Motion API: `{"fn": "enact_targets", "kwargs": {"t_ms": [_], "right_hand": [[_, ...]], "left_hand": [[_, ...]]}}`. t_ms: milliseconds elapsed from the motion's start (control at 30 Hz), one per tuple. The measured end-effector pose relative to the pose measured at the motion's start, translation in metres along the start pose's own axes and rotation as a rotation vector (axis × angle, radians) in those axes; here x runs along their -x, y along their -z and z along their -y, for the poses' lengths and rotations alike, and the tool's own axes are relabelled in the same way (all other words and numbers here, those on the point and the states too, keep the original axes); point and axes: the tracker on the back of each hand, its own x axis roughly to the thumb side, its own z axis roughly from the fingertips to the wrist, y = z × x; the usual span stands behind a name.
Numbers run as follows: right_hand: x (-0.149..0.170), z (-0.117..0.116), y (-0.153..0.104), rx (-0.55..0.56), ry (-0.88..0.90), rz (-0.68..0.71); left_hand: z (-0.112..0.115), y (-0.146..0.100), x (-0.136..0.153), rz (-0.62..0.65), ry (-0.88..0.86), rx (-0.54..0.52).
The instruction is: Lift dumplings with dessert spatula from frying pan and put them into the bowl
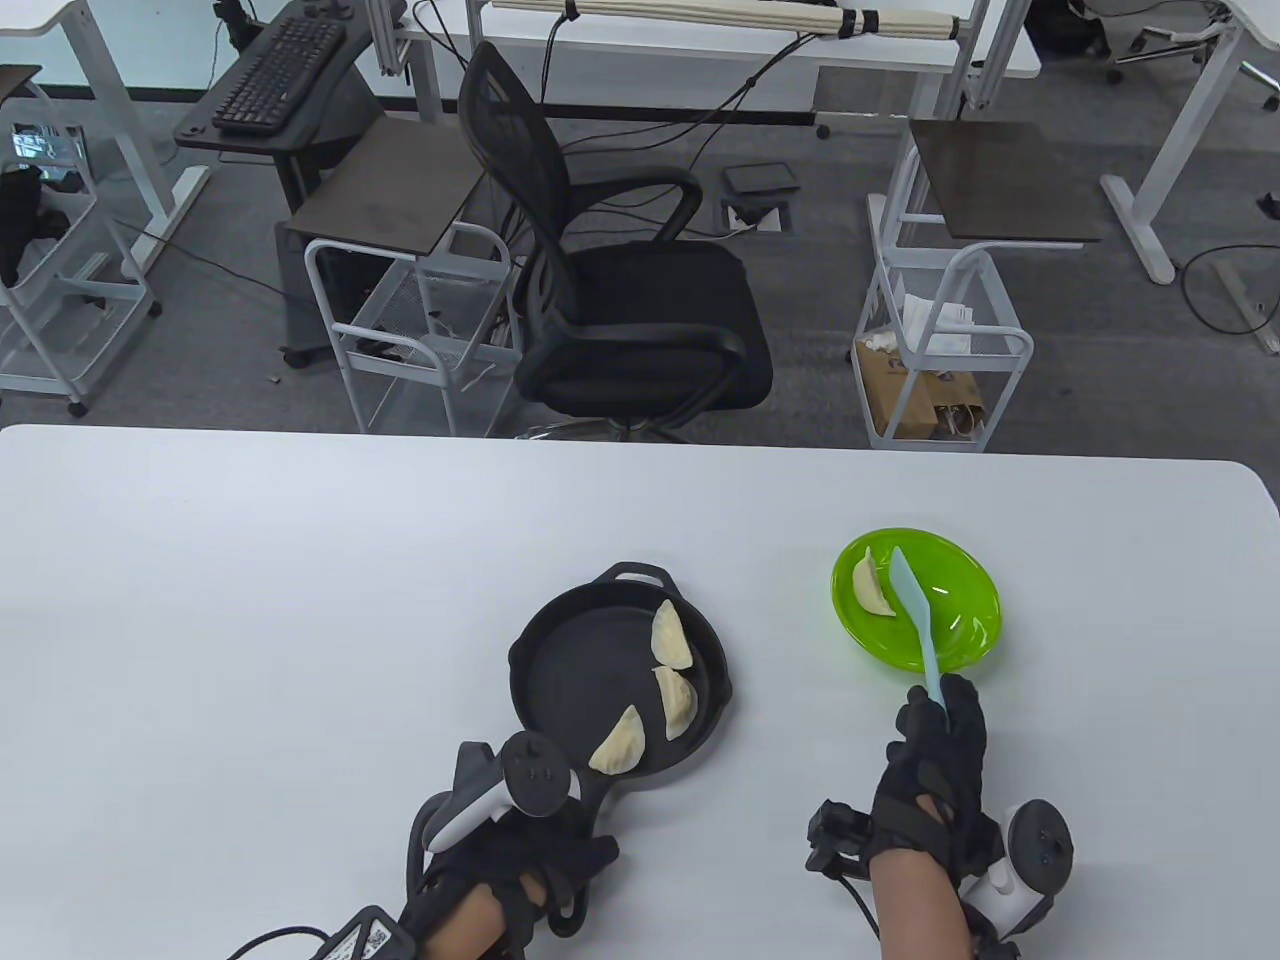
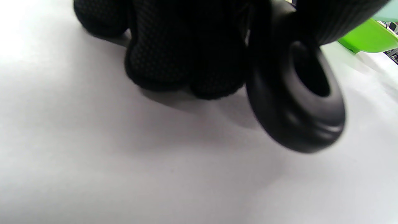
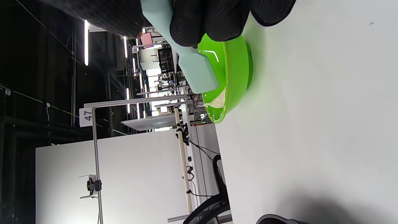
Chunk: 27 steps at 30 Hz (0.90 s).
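Dumplings are pale, cream-coloured half-moons with pleated edges. Three lie in the frying pan [image 1: 560, 670], a black round cast-iron one on the white worktop [image 1: 250, 600]: the near dumpling [image 1: 618, 745] by the pan's near rim, the middle dumpling [image 1: 677, 700] just beyond it to the right, and the far dumpling [image 1: 670, 636] against the right wall of the pan. None of the three touches a hand.

The left hand [image 1: 520, 850], in a black glove with a tracker on its back, sits at the near end of the pan where the handle comes out; in the left wrist view its fingers [image 2: 174, 56] are curled round the handle, whose ring-shaped handle end [image 2: 298, 102] sticks out beside them just above the worktop.

To the right, well apart from the pan, the right hand [image 1: 935, 770] holds the dessert spatula [image 1: 918, 620], a light blue one with a flat blade. The right wrist view shows its fingers [image 3: 202, 21] wrapped round the spatula's handle. The blade reaches away from the hand into the bowl [image 1: 960, 630], a bright green, shallow, translucent one on the worktop beyond the hand.

The fourth dumpling [image 1: 872, 588] lies in the left part of the bowl, just beside the blade's left edge; whether they touch I cannot tell. It is apart from the right fingers, with the length of the spatula between them.
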Motion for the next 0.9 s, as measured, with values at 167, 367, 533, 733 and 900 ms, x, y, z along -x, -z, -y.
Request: {"fn": "enact_targets", "kwargs": {"t_ms": [167, 367, 533, 733, 900], "right_hand": [[-0.004, -0.006, -0.005, -0.04, -0.015, 0.039], [-0.008, -0.011, -0.01, -0.072, -0.018, 0.077], [-0.012, -0.016, -0.014, -0.11, -0.031, 0.123], [-0.012, -0.023, -0.017, -0.176, -0.026, 0.119], [-0.014, -0.03, -0.021, -0.249, -0.038, 0.135]], "left_hand": [[0.0, 0.0, 0.0, 0.0, 0.0, 0.0], [0.0, 0.0, 0.0, 0.0, 0.0, 0.0], [0.0, 0.0, 0.0, 0.0, 0.0, 0.0], [0.0, 0.0, 0.0, 0.0, 0.0, 0.0], [0.0, 0.0, 0.0, 0.0, 0.0, 0.0]]}}
